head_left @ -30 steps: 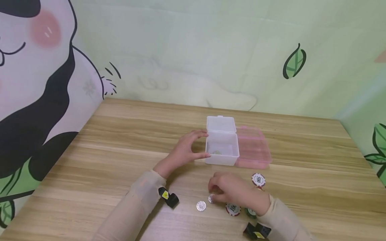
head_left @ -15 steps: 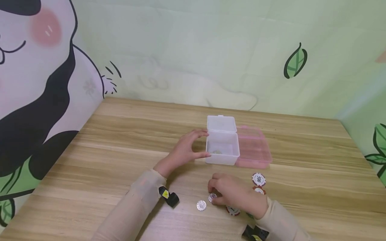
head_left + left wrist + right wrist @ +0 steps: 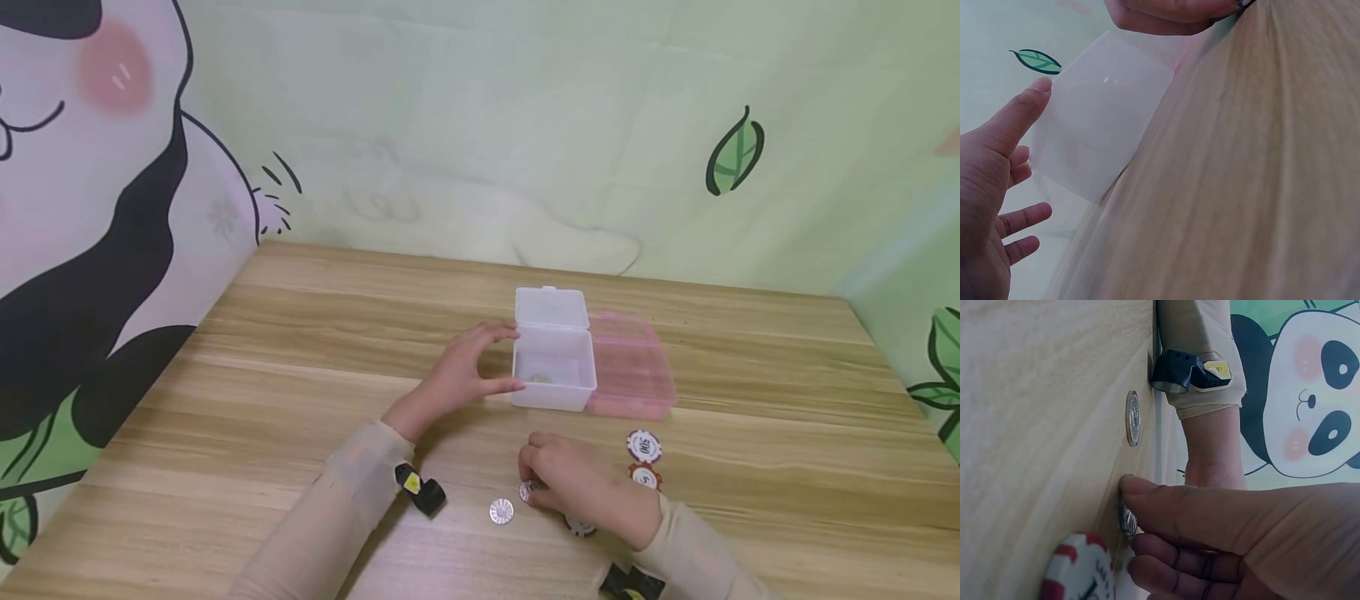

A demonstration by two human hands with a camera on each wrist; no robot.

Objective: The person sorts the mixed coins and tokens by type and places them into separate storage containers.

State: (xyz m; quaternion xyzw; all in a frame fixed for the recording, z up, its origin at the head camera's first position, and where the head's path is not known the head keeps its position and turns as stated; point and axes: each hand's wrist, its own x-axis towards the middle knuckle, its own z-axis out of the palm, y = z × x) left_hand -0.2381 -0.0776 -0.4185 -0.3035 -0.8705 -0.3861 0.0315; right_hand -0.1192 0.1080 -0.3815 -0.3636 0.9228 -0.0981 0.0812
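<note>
My left hand (image 3: 454, 377) is at the left side of a small white plastic box (image 3: 553, 397), thumb at its near corner and a fingertip at its far one. The fingers are spread and fairly straight in the left wrist view. The box's lid (image 3: 552, 308) stands open, and a pale round piece (image 3: 540, 378) lies inside. My right hand (image 3: 588, 482) is low over the table, thumb and fingers pinching a silver coin (image 3: 1127, 519) at its edges. Another silver coin (image 3: 502, 511) lies flat just left of it.
A pink translucent box (image 3: 633, 375) stands against the white box's right side. Poker chips lie around the right hand: one marked 500 (image 3: 643, 447), a red-rimmed one (image 3: 645, 477) and a partly covered one (image 3: 579, 525). A printed cloth wall (image 3: 480, 150) rises behind the wooden table (image 3: 300, 325).
My right wrist has shifted slightly left, covering the green chip and uncovering the red-rimmed one. The coin at its fingers has moved a little. The left hand and the white box stay in place.
</note>
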